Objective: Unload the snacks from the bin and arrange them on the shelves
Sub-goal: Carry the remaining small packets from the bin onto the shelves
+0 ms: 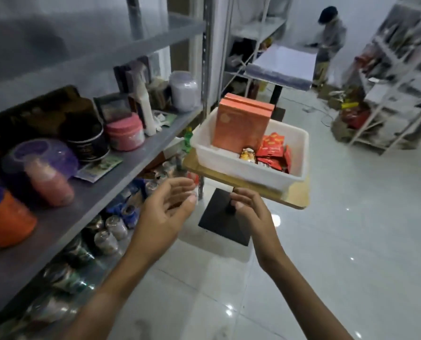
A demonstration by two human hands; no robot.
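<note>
- Head view is showing the left hand (166, 208) and the right hand (250, 213) hovering just short of the bin, fingers loosely spread, holding nothing.
- Beyond them the white bin (248, 168) is sitting on a small wooden stand table (295, 196), beside the grey shelf (121, 168).
- Inside it, an orange box (240, 123) is standing upright, with red snack packets (272, 150) and a yellow packet (248, 154) lying beside it.
- Jars and tubs are already crowding the shelf; judging by the bin, unloading is looking unfinished.
</note>
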